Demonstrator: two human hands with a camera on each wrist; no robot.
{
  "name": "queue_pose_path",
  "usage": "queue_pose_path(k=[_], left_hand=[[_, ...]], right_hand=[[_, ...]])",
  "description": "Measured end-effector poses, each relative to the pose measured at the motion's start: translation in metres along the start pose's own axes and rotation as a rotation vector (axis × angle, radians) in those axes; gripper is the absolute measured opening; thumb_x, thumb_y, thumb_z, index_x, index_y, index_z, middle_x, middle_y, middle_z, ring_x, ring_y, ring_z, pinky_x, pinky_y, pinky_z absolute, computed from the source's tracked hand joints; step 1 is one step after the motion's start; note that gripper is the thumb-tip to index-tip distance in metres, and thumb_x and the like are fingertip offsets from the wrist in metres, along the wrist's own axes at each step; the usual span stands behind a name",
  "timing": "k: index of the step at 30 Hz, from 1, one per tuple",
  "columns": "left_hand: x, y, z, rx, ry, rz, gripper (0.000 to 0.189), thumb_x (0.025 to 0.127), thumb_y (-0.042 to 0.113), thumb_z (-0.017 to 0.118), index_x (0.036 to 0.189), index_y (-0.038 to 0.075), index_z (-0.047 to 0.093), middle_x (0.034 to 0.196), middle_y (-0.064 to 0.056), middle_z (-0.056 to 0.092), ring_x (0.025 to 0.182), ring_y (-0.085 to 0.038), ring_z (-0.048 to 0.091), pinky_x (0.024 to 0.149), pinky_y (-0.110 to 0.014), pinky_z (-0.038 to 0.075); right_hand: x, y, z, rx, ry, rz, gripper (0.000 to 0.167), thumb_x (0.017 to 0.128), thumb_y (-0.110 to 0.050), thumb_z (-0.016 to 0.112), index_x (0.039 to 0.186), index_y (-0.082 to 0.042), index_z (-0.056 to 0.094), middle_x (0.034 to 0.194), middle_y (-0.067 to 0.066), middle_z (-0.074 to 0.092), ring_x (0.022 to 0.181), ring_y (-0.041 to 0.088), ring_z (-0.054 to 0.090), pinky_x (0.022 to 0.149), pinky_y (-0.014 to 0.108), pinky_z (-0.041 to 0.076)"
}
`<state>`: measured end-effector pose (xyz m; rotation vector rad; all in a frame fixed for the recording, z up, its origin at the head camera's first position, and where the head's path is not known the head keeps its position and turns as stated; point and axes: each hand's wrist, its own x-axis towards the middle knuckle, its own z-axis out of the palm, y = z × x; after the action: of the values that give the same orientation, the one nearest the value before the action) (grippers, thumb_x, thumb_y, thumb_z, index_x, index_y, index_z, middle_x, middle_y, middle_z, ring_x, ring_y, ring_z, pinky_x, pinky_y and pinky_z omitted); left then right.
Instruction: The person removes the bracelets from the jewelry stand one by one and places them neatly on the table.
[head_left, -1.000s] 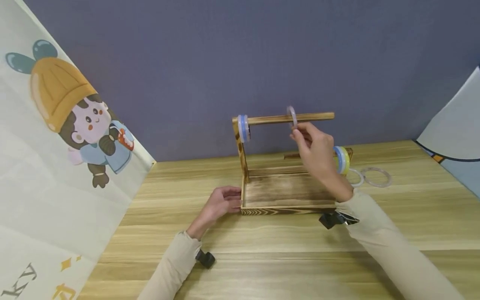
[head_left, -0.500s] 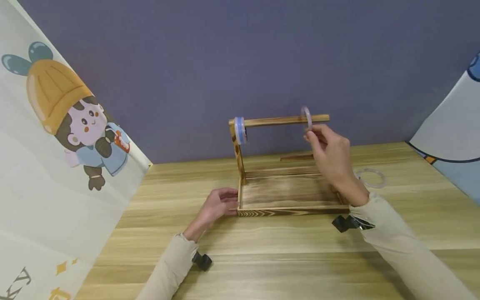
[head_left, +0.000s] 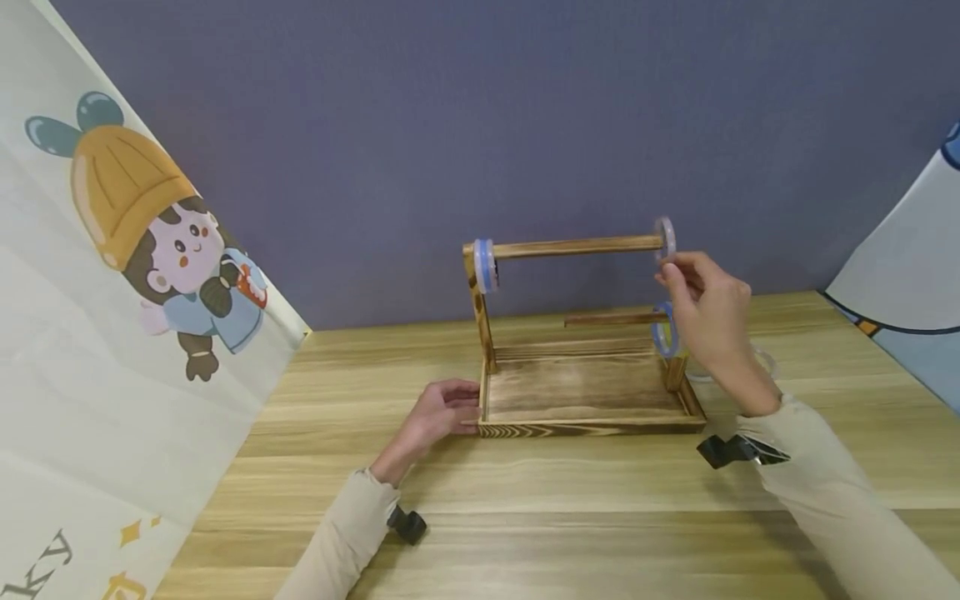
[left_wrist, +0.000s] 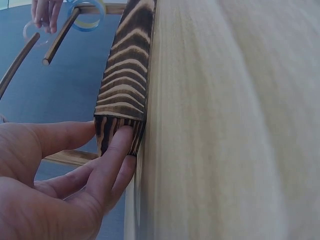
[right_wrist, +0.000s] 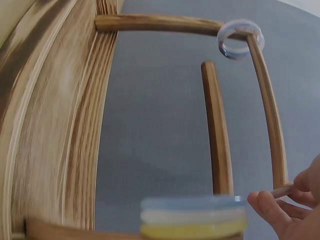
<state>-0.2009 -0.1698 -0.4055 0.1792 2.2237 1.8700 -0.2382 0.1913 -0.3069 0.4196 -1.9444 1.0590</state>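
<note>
A wooden bangle stand (head_left: 592,430) has a tray base and two rods at different heights. My right hand (head_left: 708,312) pinches a translucent bangle (head_left: 670,237) at the free right end of the upper rod (head_left: 577,247). Whether the rod tip is still inside that bangle I cannot tell. My left hand (head_left: 442,408) rests its fingers against the tray's left end; in the left wrist view these fingers (left_wrist: 112,155) press the striped end face. Blue and pale bangles (head_left: 486,265) hang at the upper rod's left end. Blue, white and yellow bangles (right_wrist: 195,218) sit on the lower rod (right_wrist: 217,135).
Behind my right wrist, pale bangles (head_left: 767,362) lie on the wood-grain table (head_left: 525,517), partly hidden. A dark blue-grey backdrop (head_left: 480,125) stands behind the stand. At the left is a white sheet with a cartoon figure (head_left: 172,242).
My right hand has moved the pinched bangle rightward along the upper rod to its free end. The bangles on the lower rod show more now. My left hand stays at the tray.
</note>
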Motion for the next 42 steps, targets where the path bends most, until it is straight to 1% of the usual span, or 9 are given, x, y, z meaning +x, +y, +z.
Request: queue_pose_path(k=[11, 18, 24, 27, 31, 33, 35, 38, 42], left_hand=[[0.003, 0.001, -0.005, -0.004, 0.0, 0.004, 0.045, 0.089, -0.009, 0.064, 0.132, -0.013, 0.051, 0.128, -0.032, 0.057, 0.109, -0.039, 0.063, 0.082, -0.039, 0.064], [0.002, 0.004, -0.008, 0.002, 0.002, 0.013, 0.046, 0.089, -0.009, 0.064, 0.132, -0.013, 0.051, 0.128, -0.032, 0.057, 0.109, -0.039, 0.063, 0.083, -0.039, 0.063], [0.003, 0.006, -0.009, 0.01, 0.002, 0.011, 0.046, 0.089, -0.009, 0.064, 0.132, -0.012, 0.051, 0.127, -0.031, 0.057, 0.109, -0.038, 0.063, 0.083, -0.039, 0.063], [0.002, 0.006, -0.01, 0.012, -0.001, 0.01, 0.046, 0.089, -0.008, 0.064, 0.133, -0.012, 0.051, 0.127, -0.031, 0.057, 0.108, -0.037, 0.064, 0.083, -0.039, 0.063], [0.001, 0.007, -0.011, 0.012, 0.006, 0.007, 0.046, 0.089, -0.009, 0.064, 0.133, -0.012, 0.051, 0.127, -0.031, 0.058, 0.108, -0.037, 0.064, 0.083, -0.039, 0.064], [0.001, 0.007, -0.01, 0.004, 0.02, 0.005, 0.046, 0.088, -0.01, 0.064, 0.132, -0.012, 0.052, 0.127, -0.031, 0.058, 0.108, -0.038, 0.064, 0.082, -0.039, 0.064], [0.001, 0.005, -0.008, -0.003, 0.022, 0.007, 0.046, 0.088, -0.011, 0.065, 0.132, -0.012, 0.052, 0.126, -0.031, 0.058, 0.109, -0.039, 0.063, 0.082, -0.04, 0.064], [0.001, 0.002, -0.005, -0.005, -0.001, 0.0, 0.047, 0.088, -0.01, 0.065, 0.132, -0.013, 0.051, 0.128, -0.031, 0.057, 0.113, -0.041, 0.061, 0.083, -0.04, 0.063], [0.0, -0.001, -0.001, 0.008, -0.021, -0.002, 0.047, 0.089, -0.009, 0.065, 0.133, -0.013, 0.05, 0.129, -0.031, 0.056, 0.115, -0.041, 0.06, 0.083, -0.04, 0.063]], right_hand=[[-0.004, 0.014, -0.035, -0.034, 0.008, 0.1, 0.027, 0.101, -0.012, 0.056, 0.11, 0.012, 0.064, 0.099, 0.027, 0.07, 0.081, -0.019, 0.057, 0.073, -0.004, 0.045], [-0.013, 0.029, -0.052, -0.15, -0.04, 0.18, 0.026, 0.098, -0.016, 0.059, 0.104, 0.009, 0.067, 0.088, 0.015, 0.07, 0.074, -0.024, 0.049, 0.068, -0.006, 0.04], [-0.019, 0.042, -0.07, -0.28, -0.061, 0.163, 0.025, 0.094, -0.017, 0.06, 0.1, 0.006, 0.069, 0.088, 0.028, 0.071, 0.067, -0.032, 0.038, 0.067, -0.004, 0.029], [-0.019, 0.046, -0.078, -0.302, -0.072, 0.173, 0.024, 0.092, -0.016, 0.059, 0.097, 0.005, 0.069, 0.081, 0.02, 0.072, 0.066, -0.032, 0.036, 0.073, 0.007, 0.032], [-0.02, 0.05, -0.088, -0.312, -0.113, 0.188, 0.026, 0.091, -0.015, 0.055, 0.098, 0.008, 0.067, 0.076, 0.014, 0.071, 0.066, -0.032, 0.033, 0.088, 0.044, 0.044], [-0.02, 0.054, -0.093, -0.317, -0.137, 0.201, 0.029, 0.094, -0.015, 0.053, 0.102, 0.01, 0.066, 0.077, 0.016, 0.07, 0.065, -0.031, 0.033, 0.081, 0.049, 0.043], [-0.023, 0.059, -0.099, -0.342, -0.167, 0.213, 0.032, 0.097, -0.015, 0.05, 0.107, 0.012, 0.064, 0.084, 0.031, 0.067, 0.062, -0.03, 0.033, 0.074, 0.037, 0.044], [-0.027, 0.068, -0.107, -0.393, -0.197, 0.221, 0.034, 0.101, -0.012, 0.045, 0.112, 0.015, 0.062, 0.08, 0.03, 0.066, 0.055, -0.025, 0.032, 0.072, 0.04, 0.047], [-0.033, 0.084, -0.113, -0.464, -0.209, 0.199, 0.031, 0.101, -0.003, 0.043, 0.116, 0.02, 0.058, 0.081, 0.036, 0.064, 0.047, 0.002, 0.049, 0.079, 0.075, 0.041]])
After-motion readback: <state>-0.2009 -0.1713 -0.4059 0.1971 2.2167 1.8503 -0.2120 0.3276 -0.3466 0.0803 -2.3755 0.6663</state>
